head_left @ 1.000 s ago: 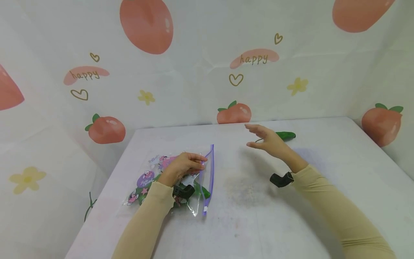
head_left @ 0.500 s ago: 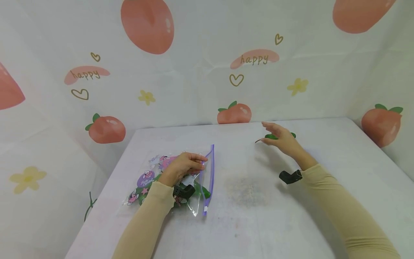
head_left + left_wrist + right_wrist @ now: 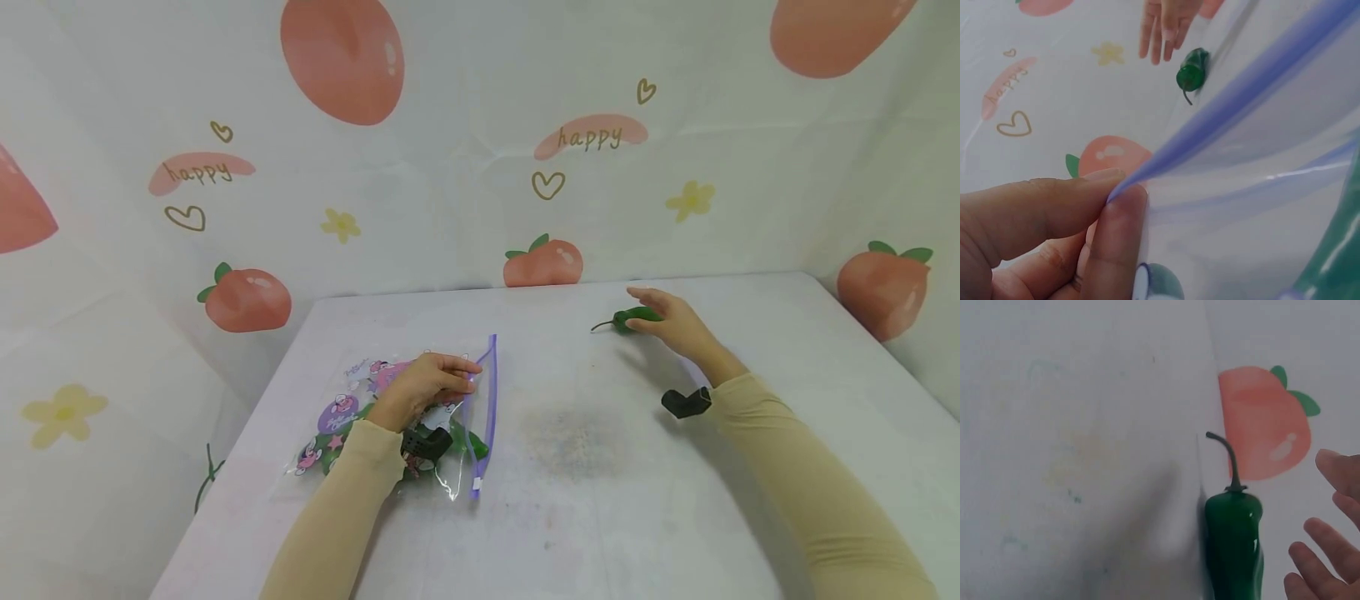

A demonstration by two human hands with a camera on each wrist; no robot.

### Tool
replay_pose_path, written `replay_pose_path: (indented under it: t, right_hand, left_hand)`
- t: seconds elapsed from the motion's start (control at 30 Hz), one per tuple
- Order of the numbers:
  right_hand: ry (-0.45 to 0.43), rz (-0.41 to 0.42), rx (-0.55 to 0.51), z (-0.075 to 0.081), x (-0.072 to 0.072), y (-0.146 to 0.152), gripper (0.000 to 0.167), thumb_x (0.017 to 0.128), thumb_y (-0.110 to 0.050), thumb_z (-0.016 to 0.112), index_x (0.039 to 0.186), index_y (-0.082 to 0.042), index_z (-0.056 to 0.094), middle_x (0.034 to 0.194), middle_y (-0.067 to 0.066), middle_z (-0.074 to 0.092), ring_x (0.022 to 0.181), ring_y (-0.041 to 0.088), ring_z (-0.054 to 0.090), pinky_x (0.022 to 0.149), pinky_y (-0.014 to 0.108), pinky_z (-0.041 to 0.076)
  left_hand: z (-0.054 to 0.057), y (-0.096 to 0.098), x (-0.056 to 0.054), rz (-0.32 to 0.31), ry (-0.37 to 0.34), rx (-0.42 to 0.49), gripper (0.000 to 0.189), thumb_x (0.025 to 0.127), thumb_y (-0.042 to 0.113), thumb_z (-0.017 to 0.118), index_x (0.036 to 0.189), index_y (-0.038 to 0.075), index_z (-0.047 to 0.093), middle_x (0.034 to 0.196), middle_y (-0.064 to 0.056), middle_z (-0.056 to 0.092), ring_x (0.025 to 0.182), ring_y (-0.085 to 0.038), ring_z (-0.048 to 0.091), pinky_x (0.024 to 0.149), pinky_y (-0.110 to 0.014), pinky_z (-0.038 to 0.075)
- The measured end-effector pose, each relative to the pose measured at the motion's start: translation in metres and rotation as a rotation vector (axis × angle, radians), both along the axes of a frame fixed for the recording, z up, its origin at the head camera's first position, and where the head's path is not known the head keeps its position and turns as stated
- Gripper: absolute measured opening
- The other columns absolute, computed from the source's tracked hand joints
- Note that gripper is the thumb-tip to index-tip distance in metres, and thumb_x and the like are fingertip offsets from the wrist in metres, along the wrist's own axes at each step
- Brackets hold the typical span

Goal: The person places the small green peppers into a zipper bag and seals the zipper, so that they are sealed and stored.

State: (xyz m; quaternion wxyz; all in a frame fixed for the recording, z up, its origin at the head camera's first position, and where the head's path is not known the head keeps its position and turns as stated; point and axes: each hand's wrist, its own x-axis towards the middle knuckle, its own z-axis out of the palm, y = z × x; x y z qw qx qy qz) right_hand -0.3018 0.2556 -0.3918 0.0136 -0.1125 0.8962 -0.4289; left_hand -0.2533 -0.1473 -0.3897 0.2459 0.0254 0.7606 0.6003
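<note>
On the left of the table lies a clear zip bag (image 3: 352, 417) with cartoon prints and a purple zip edge (image 3: 1210, 119). Green peppers (image 3: 467, 442) show through its plastic. My left hand (image 3: 429, 383) pinches the bag's rim between thumb and finger, as the left wrist view shows up close. Toward the back right, a long green chili pepper (image 3: 1234, 544) with a thin curved stem lies on the table. Just over it hovers my right hand (image 3: 675, 327), fingers spread and apart from the pepper. In the head view this hand hides part of the pepper.
The white table (image 3: 570, 533) has a greyish smudge (image 3: 573, 442) near its middle. A printed cloth (image 3: 450, 167) with fruit and flowers hangs behind. Something thin and green, like a stem (image 3: 208, 477), shows at the table's left edge.
My right hand has moved right over the table, so more of the pepper's stem end is uncovered. The left hand and the bag have stayed in place.
</note>
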Motion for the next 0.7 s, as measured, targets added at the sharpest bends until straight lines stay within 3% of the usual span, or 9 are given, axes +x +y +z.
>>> replay_pose_path:
  t: [0.2,0.7]
  right_hand:
    - [0.004,-0.019,0.081,-0.005,-0.005,0.007,0.063,0.093,-0.022,0.065,0.146,-0.002,0.038,0.147,0.03,0.036,0.139,0.047,0.029,0.113,0.058,0.022]
    - [-0.043,-0.041,0.158,-0.011,-0.014,0.023,0.06,0.094,-0.02,0.064,0.144,0.002,0.04,0.15,0.032,0.029,0.139,0.051,0.022,0.112,0.062,0.018]
  left_hand:
    - [0.001,0.0,0.0,0.002,0.002,0.002,0.039,0.088,-0.002,0.065,0.125,-0.011,0.057,0.082,0.001,0.06,0.067,-0.006,0.057,0.065,-0.017,0.053]
    - [0.001,0.0,0.001,0.003,0.0,-0.006,0.037,0.089,-0.002,0.065,0.124,-0.011,0.058,0.083,0.0,0.059,0.069,-0.007,0.057,0.066,-0.017,0.054]
